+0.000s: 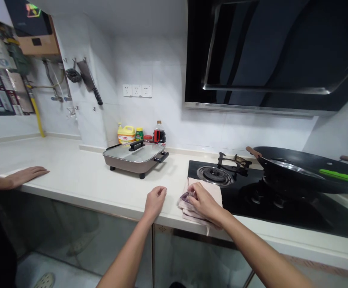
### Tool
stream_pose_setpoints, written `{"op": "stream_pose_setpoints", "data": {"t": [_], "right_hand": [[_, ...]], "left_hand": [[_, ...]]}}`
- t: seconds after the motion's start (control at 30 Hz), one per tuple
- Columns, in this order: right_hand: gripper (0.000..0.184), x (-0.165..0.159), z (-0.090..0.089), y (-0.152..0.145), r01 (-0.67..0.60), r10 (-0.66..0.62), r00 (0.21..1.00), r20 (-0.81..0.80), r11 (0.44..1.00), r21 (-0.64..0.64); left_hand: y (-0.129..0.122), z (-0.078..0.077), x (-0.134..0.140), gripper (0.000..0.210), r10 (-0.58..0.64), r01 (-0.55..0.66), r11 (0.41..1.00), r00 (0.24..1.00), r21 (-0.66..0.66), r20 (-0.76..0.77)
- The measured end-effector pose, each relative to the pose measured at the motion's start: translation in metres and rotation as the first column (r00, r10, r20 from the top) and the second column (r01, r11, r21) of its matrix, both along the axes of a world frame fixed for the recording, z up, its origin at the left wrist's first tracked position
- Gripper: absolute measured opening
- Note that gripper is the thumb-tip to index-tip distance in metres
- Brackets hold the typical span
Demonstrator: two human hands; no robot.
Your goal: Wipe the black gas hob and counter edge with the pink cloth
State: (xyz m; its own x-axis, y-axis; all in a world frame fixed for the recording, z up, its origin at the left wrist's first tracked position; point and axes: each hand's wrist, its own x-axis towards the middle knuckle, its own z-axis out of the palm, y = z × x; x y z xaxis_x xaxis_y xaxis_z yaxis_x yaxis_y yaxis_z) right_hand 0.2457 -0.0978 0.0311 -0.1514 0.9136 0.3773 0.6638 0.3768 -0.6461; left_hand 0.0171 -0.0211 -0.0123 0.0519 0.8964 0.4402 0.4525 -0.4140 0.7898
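My right hand [203, 201] grips a pale pink folded cloth [214, 191] with a purple patch, lying at the front of the white counter [80, 176] against the left edge of the black gas hob [245, 192]. My left hand [155, 201] rests just left of the cloth as a loose fist on the counter, holding nothing. Both of my forearms reach up from the bottom of the view.
Another person's hand [26, 175] lies flat on the counter at the far left. An electric skillet with a glass lid [135, 156] stands behind, with bottles [159, 134] by the wall. A black wok [308, 170] holding a green utensil sits on the right burner. A cleaver [89, 80] hangs on the wall.
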Motion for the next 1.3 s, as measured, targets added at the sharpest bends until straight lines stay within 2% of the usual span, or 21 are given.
{"op": "stream_pose_setpoints", "data": {"t": [0.13, 0.23, 0.3, 0.37, 0.5, 0.63, 0.7, 0.77, 0.83, 0.93, 1.0, 1.07, 1.13, 1.2, 1.3], "right_hand": [[0.015, 0.008, -0.015, -0.014, 0.12, -0.128, 0.967, 0.222, 0.992, 0.047], [0.02, 0.017, -0.026, -0.022, 0.081, -0.085, 0.898, 0.432, 0.996, 0.028], [0.018, 0.021, -0.031, -0.023, 0.023, -0.034, 0.876, 0.481, 0.999, 0.03], [0.01, 0.024, -0.032, -0.023, -0.017, 0.005, 0.882, 0.471, 1.0, 0.023], [0.02, 0.028, -0.021, -0.028, -0.109, 0.109, 0.916, 0.387, 0.994, -0.023], [0.014, 0.035, -0.01, -0.044, -0.215, 0.243, 0.902, 0.358, 0.97, -0.118], [0.019, 0.037, -0.004, -0.05, -0.224, 0.267, 0.901, 0.341, 0.961, -0.159], [0.026, 0.039, 0.001, -0.051, -0.189, 0.231, 0.921, 0.313, 0.969, -0.157], [0.036, 0.039, 0.004, -0.045, -0.107, 0.138, 0.932, 0.336, 0.988, -0.109], [0.054, 0.036, 0.003, -0.025, 0.094, -0.061, 0.885, 0.462, 0.994, -0.05], [0.067, 0.03, -0.003, -0.007, 0.223, -0.121, 0.845, 0.522, 0.965, -0.136], [0.077, 0.019, -0.008, 0.013, 0.285, -0.107, 0.834, 0.541, 0.923, -0.257], [0.084, 0.005, -0.009, 0.033, 0.259, -0.047, 0.836, 0.547, 0.913, -0.317], [0.086, -0.008, -0.007, 0.049, 0.191, 0.02, 0.838, 0.545, 0.925, -0.328], [0.084, -0.017, -0.002, 0.06, 0.109, 0.091, 0.84, 0.534, 0.937, -0.331]], "left_hand": [[0.0, 0.0, 0.0, 0.03, 0.007, -0.007, 1.0, 1.0, 0.003, 0.004], [0.0, 0.0, 0.001, 0.029, 0.007, -0.007, 1.0, 1.0, 0.006, 0.004], [0.0, -0.001, 0.001, 0.029, 0.006, -0.006, 1.0, 1.0, 0.01, 0.004], [0.0, -0.002, 0.001, 0.029, 0.009, -0.009, 1.0, 1.0, 0.015, 0.002], [0.0, -0.003, 0.002, 0.028, 0.018, -0.018, 0.999, 1.0, 0.031, 0.0], [0.001, -0.005, 0.003, 0.028, 0.021, -0.021, 0.999, 1.0, 0.044, -0.004], [0.001, -0.006, 0.003, 0.027, 0.023, -0.023, 0.999, 1.0, 0.049, -0.006], [0.0, -0.006, 0.004, 0.027, 0.024, -0.024, 0.998, 1.0, 0.055, -0.008], [-0.001, -0.007, 0.004, 0.027, 0.024, -0.023, 0.998, 1.0, 0.061, -0.013], [-0.003, -0.007, 0.004, 0.027, 0.017, -0.016, 0.998, 1.0, 0.068, -0.022], [-0.004, -0.006, 0.004, 0.028, 0.014, -0.013, 0.998, 1.0, 0.068, -0.024], [-0.004, -0.004, 0.004, 0.029, 0.015, -0.013, 0.998, 1.0, 0.066, -0.027], [-0.004, -0.002, 0.005, 0.031, 0.02, -0.017, 0.998, 0.999, 0.064, -0.033], [-0.003, -0.001, 0.004, 0.032, 0.028, -0.025, 0.998, 0.999, 0.061, -0.041], [-0.003, 0.002, 0.002, 0.035, 0.041, -0.039, 0.998, 0.998, 0.042, -0.045]]}}
